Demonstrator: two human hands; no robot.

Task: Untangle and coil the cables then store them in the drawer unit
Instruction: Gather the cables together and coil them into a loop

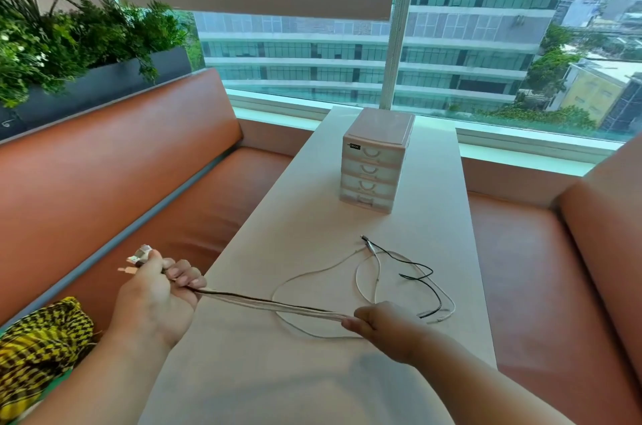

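Left hand (156,299): fingers curled round one end of a cable bundle (274,304), plugs (139,259) sticking out past the thumb.
Right hand (385,324): fingertips pinching the same bundle at its other end; the strands (pale ones and a dark one) run taut between the two hands, just above the table (278,233).
White cable (312,273): slack loops lying on the table at 12 o'clock from the right hand.
Black cable (417,266): loose, crossing the white loops at 1 o'clock from the right hand.
Drawer unit (377,164): four drawers, all closed, upright on the table at 12 o'clock, well apart from the cables.
Bench (121,164): orange, at 9 o'clock; checked cloth (38,344) on it at 8 o'clock.
Planter (104,77): at 10 o'clock, behind the bench back.
Window (469,52): at 12 o'clock, beyond the table.
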